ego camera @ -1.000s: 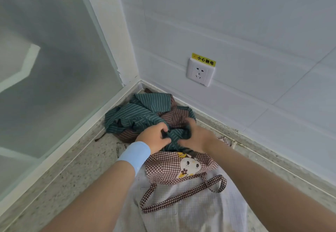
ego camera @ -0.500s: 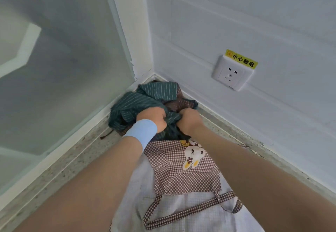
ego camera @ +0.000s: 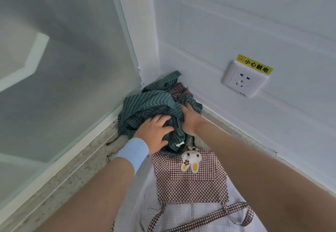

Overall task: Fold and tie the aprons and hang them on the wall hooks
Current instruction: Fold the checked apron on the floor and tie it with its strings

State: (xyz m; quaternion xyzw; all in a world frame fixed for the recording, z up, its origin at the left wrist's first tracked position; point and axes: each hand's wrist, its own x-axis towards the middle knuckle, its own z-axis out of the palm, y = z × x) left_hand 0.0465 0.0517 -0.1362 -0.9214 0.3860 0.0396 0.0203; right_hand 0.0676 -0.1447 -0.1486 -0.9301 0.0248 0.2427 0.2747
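A crumpled green striped apron [ego camera: 145,104] lies bunched in the corner of the speckled counter [ego camera: 60,175], with brown striped cloth [ego camera: 179,91] showing under it. My left hand [ego camera: 154,131], with a light blue wristband, lies on the bundle with its fingers spread over the folds. My right hand [ego camera: 190,120] grips the green cloth from the right, its fingertips buried in the fabric. Nearer to me, a brown checked apron [ego camera: 189,184] with a rabbit patch lies flat, its strap [ego camera: 203,219] looped in front.
A frosted glass panel [ego camera: 63,68] closes the left side and a white tiled wall [ego camera: 236,22] the right. A wall socket [ego camera: 243,80] with a yellow warning label sits low on that wall. No hooks are in view.
The view has shifted left and closer to the corner. My left hand has gone from a closed grip to spread fingers on the green bundle. My right hand still holds the cloth.
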